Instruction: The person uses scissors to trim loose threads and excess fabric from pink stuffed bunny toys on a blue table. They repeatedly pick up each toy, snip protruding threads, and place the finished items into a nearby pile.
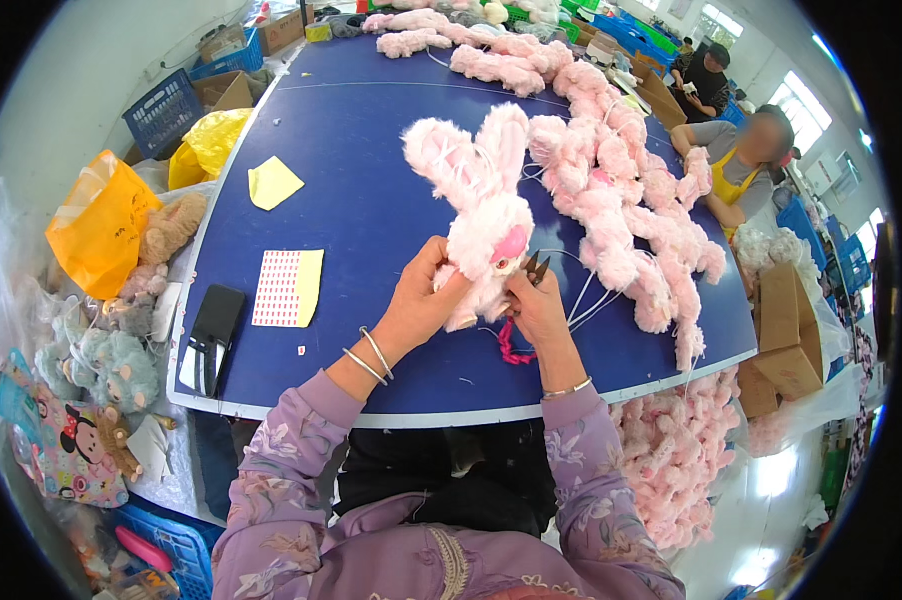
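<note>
A pale pink plush rabbit point(486, 222) with long ears and a bright pink eye patch stands upright over the blue table. My left hand point(433, 292) is closed round its left side, thumb pressed into the fur. At the rabbit's lower right, my right hand point(539, 312) is closed on small dark thread snips point(536, 268), whose two pointed blades stick up past the fingers. The right fingertips also touch the fur near the rabbit's lower face. A tangle of bright pink yarn point(512, 346) hangs below, beside the right hand.
Many pink plush pieces with loose white strings point(611, 235) are heaped on the table's point(361, 130) right side. A black phone point(212, 335), a sticker sheet point(283, 287) and yellow paper point(273, 183) lie on the left. A co-worker point(746, 165) sits across at right. Open cardboard boxes point(786, 330) stand nearby.
</note>
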`<state>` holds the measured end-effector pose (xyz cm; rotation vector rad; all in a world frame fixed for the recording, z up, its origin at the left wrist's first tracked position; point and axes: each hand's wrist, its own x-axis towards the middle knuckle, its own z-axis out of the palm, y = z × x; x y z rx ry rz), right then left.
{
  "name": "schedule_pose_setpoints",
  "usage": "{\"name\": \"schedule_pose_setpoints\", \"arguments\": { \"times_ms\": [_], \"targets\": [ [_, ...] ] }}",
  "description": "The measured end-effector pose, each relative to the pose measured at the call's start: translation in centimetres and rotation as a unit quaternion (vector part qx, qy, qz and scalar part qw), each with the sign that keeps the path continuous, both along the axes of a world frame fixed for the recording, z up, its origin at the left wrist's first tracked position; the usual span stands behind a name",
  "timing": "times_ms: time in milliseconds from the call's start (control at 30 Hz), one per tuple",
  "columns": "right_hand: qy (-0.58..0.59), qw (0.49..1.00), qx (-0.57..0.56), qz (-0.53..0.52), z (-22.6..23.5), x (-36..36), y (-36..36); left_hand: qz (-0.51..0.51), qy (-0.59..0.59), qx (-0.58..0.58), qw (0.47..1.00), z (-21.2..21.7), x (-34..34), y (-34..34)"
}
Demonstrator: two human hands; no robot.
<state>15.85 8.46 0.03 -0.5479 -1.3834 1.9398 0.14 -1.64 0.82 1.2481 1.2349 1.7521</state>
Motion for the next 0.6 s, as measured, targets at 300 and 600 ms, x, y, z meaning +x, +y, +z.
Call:
{"name": "schedule_pose_setpoints", "arguments": {
  "times_ms": [300,600],
  "targets": [
    [0.033,0.999,0.005,-0.022,0.9,0.9,1.3,0.003,0.054,-0.019,0.998,0.5,0.1,0.1],
    [-0.036,0.992,0.121,0.011,2.8,0.4,0.5,0.029,0.079,-0.064,0.994,0.2,-0.2,0.4]
  ]
}}
